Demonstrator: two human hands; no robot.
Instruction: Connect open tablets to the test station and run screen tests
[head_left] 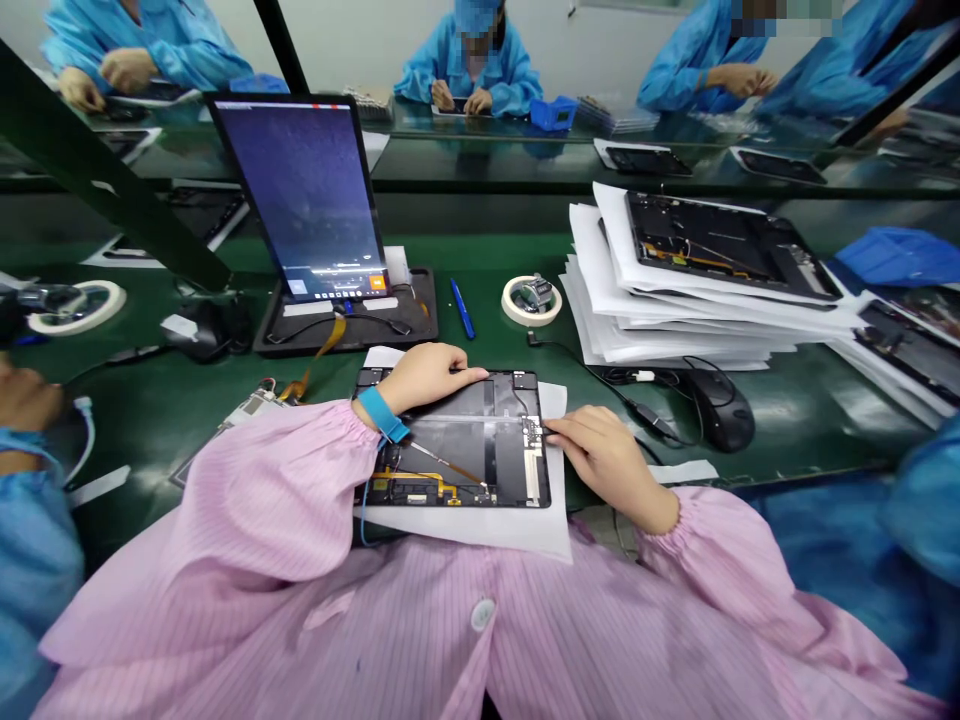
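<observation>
An opened tablet chassis (480, 440) with black panels and orange flex cables lies on a white sheet (525, 525) in front of me. My left hand (424, 375), with a blue wrist strap (382, 413), rests curled on the chassis's upper left part, its fingers closed; what they hold, if anything, is hidden. My right hand (604, 455) pinches at a small connector board (534, 432) on the chassis's right edge. A thin brown stick (450, 463) lies across the lower chassis.
A lit tablet (307, 195) stands in a black fixture behind the chassis. A blue pen (463, 308), a tape roll (531, 299), a black mouse (721, 408) and a stack of chassis on white sheets (705, 270) lie to the right. People in blue coats work around.
</observation>
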